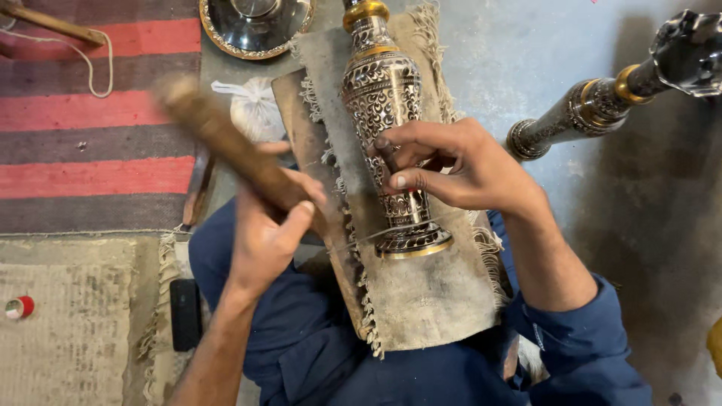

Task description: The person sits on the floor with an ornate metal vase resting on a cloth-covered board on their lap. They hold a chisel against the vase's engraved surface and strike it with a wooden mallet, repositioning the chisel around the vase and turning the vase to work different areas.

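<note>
An engraved metal vase (pixel 382 90) with gold bands lies lengthwise on a grey fringed cloth (pixel 429 293) over a wooden board (pixel 295 120) on my lap. My right hand (pixel 459 165) rests on the vase's middle and pinches a small dark tool against the engraved surface. My left hand (pixel 267 229) grips a wooden mallet (pixel 218 135), raised and blurred, to the left of the vase.
A second engraved metal piece (pixel 594 109) lies at the upper right on the grey floor. A round metal dish (pixel 256 26) sits at the top. A striped red rug (pixel 90 113), a white bag (pixel 256 109), a black phone (pixel 185 314) and a small red spool (pixel 18 307) lie to the left.
</note>
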